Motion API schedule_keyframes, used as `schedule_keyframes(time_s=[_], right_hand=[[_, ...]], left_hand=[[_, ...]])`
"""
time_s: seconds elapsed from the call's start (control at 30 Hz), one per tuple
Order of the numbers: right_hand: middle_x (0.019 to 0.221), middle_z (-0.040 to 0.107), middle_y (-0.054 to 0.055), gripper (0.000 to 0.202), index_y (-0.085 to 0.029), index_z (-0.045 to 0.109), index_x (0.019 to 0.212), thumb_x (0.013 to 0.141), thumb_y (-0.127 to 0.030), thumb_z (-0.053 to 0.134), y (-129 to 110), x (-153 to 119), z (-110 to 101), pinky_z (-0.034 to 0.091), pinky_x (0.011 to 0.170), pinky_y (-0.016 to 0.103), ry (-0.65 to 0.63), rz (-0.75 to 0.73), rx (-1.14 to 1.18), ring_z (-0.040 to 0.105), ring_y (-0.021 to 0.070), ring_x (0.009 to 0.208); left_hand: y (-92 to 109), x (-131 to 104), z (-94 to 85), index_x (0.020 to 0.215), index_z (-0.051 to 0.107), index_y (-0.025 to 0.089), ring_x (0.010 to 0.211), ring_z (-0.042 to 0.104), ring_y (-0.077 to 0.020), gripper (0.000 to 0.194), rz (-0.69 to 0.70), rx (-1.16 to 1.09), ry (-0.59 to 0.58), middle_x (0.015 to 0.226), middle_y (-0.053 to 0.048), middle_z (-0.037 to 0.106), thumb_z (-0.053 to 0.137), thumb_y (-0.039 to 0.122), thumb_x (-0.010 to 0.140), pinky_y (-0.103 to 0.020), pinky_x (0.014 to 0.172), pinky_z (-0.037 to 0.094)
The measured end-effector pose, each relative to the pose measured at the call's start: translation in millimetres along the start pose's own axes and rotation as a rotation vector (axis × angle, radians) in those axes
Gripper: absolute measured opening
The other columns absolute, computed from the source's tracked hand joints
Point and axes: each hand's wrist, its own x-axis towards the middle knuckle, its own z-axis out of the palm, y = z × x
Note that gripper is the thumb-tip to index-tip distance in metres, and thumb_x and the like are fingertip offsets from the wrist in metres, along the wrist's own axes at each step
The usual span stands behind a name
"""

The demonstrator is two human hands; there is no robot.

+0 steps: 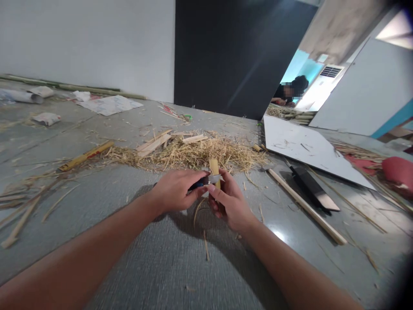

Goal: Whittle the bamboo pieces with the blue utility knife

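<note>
My left hand [174,189] is closed around the dark blue handle of a knife [213,178], much of which its fingers cover. The short metal blade lies across a pale yellow bamboo piece [213,165], just below its upper end. Gripping that piece from the right is my right hand [234,209], its thumb near the blade and its fingers wrapped behind. The bamboo's lower part is hidden by the hand. Beyond both hands, a heap of straw-coloured shavings [196,153] spreads over the grey floor [145,267], with several flat split pieces [155,144] on its left side.
A yellow bamboo stick [85,156] lies left. On the right are a long pale rod [306,206], a black-handled tool [309,185], a white board [306,146] and a red object [397,172]. A dark panel [232,56] stands behind; another person [290,91] is at the back right.
</note>
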Motion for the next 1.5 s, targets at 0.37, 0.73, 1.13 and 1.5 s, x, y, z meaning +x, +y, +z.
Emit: schedule_keyframes(time_s=[0.37, 0.73, 1.13, 1.5], right_hand=[[0.061, 0.044, -0.010, 0.043, -0.026, 0.046, 0.108, 0.078, -0.043, 0.072, -1.5, 2.0, 1.1, 0.034, 0.029, 0.015, 0.014, 0.019, -0.121, 0.036, 0.0049, 0.039], [0.058, 0.041, -0.011, 0.039, -0.027, 0.048, 0.104, 0.078, -0.045, 0.071, 3.1, 6.2, -1.4, 0.031, 0.029, 0.015, 0.034, 0.076, -0.058, 0.034, 0.0053, 0.039], [0.054, 0.039, -0.011, 0.038, -0.026, 0.047, 0.103, 0.079, -0.047, 0.069, 2.8, 5.7, -0.3, 0.029, 0.029, 0.016, 0.036, 0.085, -0.055, 0.032, 0.0061, 0.038], [0.059, 0.041, -0.010, 0.042, -0.025, 0.048, 0.109, 0.079, -0.044, 0.069, -1.2, 4.7, 0.9, 0.030, 0.029, 0.016, 0.015, 0.081, -0.089, 0.033, 0.0053, 0.039]], left_hand=[[1.5, 1.3, -1.6, 0.119, 0.048, 0.019, 0.078, 0.069, -0.0259, 0.043, -0.099, 0.118, -0.085, 0.094, -0.009, 0.072, 0.038, 0.051, 0.092, -0.034, 0.063, 0.048], [4.9, 5.8, -0.4, 0.113, 0.053, 0.020, 0.081, 0.068, -0.0226, 0.030, -0.070, 0.226, -0.075, 0.097, -0.008, 0.070, 0.034, 0.036, 0.096, -0.031, 0.061, 0.046], [1.9, 3.9, -0.6, 0.113, 0.055, 0.019, 0.074, 0.068, -0.0208, 0.029, -0.035, 0.253, 0.011, 0.092, -0.008, 0.072, 0.036, 0.033, 0.096, -0.030, 0.060, 0.047], [4.9, 5.4, -1.8, 0.102, 0.059, 0.020, 0.074, 0.067, -0.0214, 0.024, -0.087, 0.260, 0.079, 0.086, -0.007, 0.070, 0.036, 0.025, 0.094, -0.031, 0.059, 0.046]])
